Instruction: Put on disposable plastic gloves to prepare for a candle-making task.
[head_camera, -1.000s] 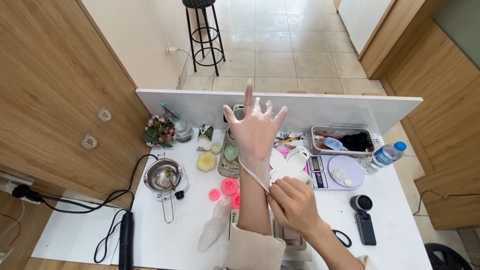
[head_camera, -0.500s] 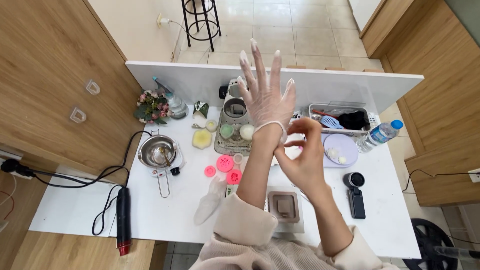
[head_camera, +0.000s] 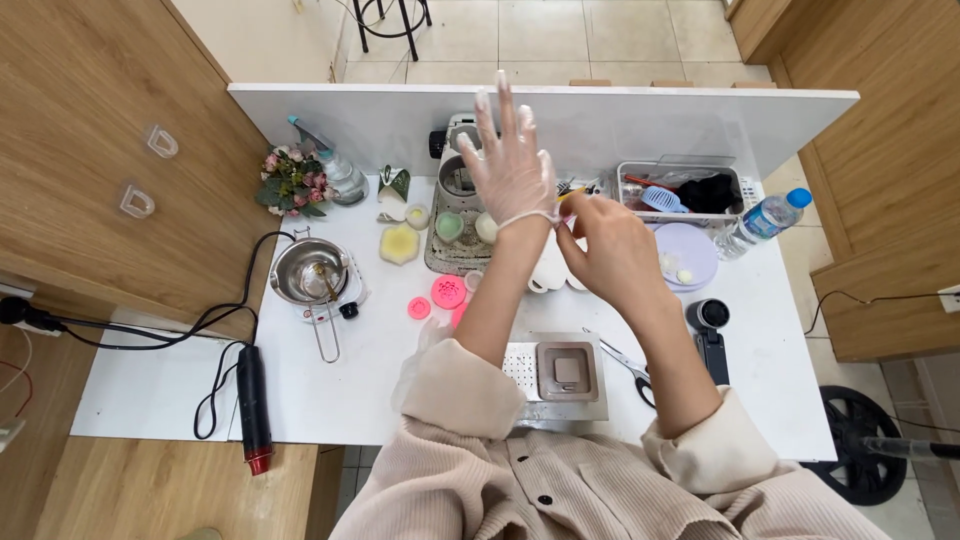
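Note:
My left hand (head_camera: 510, 160) is raised over the white table (head_camera: 370, 380), fingers spread, inside a thin clear disposable glove (head_camera: 520, 190). My right hand (head_camera: 615, 250) is bare and pinches the glove's cuff at the left wrist. A second clear glove (head_camera: 425, 345) lies flat on the table beside my left forearm. Below my arms sits a small metal scale (head_camera: 560, 375) with a square tray.
A metal pot (head_camera: 310, 270) on a small burner stands left, with a heat gun (head_camera: 252, 405) and black cables. Pink moulds (head_camera: 447, 292), a yellow mould (head_camera: 400, 243), flowers (head_camera: 290, 185), a spray bottle, a lilac plate (head_camera: 690, 250), a water bottle (head_camera: 765, 218), a tool tray (head_camera: 685, 190) and scissors (head_camera: 625, 365) surround the hands.
My left hand rose higher and further from me with the glove pulled fully on. My right hand moved up from the forearm to the wrist cuff.

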